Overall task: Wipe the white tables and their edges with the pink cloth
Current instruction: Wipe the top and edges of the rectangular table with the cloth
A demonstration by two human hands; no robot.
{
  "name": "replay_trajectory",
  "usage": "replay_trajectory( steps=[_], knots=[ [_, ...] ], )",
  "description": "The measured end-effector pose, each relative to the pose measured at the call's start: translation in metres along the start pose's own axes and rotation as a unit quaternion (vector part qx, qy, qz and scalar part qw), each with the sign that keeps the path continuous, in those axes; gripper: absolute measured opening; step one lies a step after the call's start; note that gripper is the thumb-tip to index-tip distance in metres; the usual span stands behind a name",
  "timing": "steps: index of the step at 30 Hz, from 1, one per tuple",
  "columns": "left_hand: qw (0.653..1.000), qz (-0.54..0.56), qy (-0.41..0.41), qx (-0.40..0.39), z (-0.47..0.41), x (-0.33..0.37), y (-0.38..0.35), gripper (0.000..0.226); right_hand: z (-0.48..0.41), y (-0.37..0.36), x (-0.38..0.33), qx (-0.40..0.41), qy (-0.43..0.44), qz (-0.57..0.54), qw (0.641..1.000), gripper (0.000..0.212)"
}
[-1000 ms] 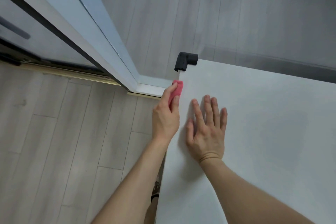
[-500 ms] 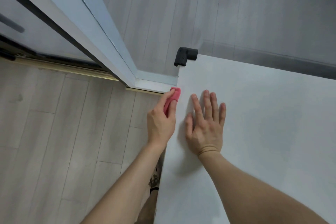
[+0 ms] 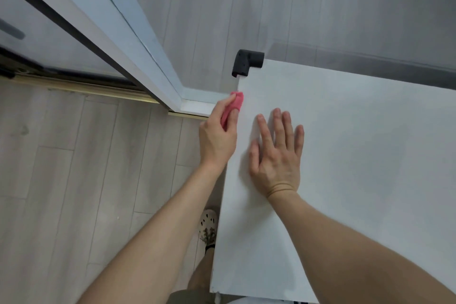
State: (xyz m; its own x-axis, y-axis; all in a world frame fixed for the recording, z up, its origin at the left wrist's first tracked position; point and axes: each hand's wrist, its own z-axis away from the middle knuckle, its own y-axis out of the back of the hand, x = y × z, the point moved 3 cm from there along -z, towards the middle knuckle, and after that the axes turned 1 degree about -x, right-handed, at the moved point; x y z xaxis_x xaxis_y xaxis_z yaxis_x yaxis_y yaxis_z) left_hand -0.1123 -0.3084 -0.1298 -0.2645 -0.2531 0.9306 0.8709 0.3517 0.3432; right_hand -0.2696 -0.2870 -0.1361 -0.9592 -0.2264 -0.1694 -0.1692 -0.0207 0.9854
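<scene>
Now left hand is pinching small folded pink cloth on flat white tabletop's left edge, sliding it nearer black rubber corner guard than half a second ago. Right hand is pressing flat, fingers spread. Edge pass looks to be nearing the corner.

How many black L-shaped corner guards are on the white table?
1: the black L-shaped corner guard caps the white table at its far left corner; right corners lie outside view.
</scene>
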Motion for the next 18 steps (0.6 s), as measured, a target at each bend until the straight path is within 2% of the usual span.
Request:
replay_trajectory(
  steps=[3, 10, 14, 16, 18],
  knots=[
    [0.999, -0.021, 0.003, 0.026, -0.026, 0.004, -0.010, 0.031, -0.002, -0.001, 0.000, 0.007, 0.000, 0.003, 1.000, 0.066],
    [0.999, -0.044, -0.005, 0.008, 0.105, -0.017, 0.026, 0.037, -0.001, 0.001, 0.000, 0.015, -0.004, -0.010, 1.000, 0.067],
    [1.000, 0.015, -0.019, -0.010, 0.038, -0.003, 0.008, 0.032, -0.001, 0.002, -0.002, -0.001, -0.005, 0.002, 1.000, 0.068],
    [1.000, -0.001, -0.011, 0.007, -0.010, 0.007, -0.003, 0.031, -0.002, 0.001, -0.001, 0.002, -0.006, 0.004, 1.000, 0.067],
    [0.999, -0.028, -0.018, 0.026, -0.015, 0.006, -0.005, 0.031, -0.001, -0.001, 0.000, 0.008, -0.006, 0.005, 1.000, 0.066]
  ],
)
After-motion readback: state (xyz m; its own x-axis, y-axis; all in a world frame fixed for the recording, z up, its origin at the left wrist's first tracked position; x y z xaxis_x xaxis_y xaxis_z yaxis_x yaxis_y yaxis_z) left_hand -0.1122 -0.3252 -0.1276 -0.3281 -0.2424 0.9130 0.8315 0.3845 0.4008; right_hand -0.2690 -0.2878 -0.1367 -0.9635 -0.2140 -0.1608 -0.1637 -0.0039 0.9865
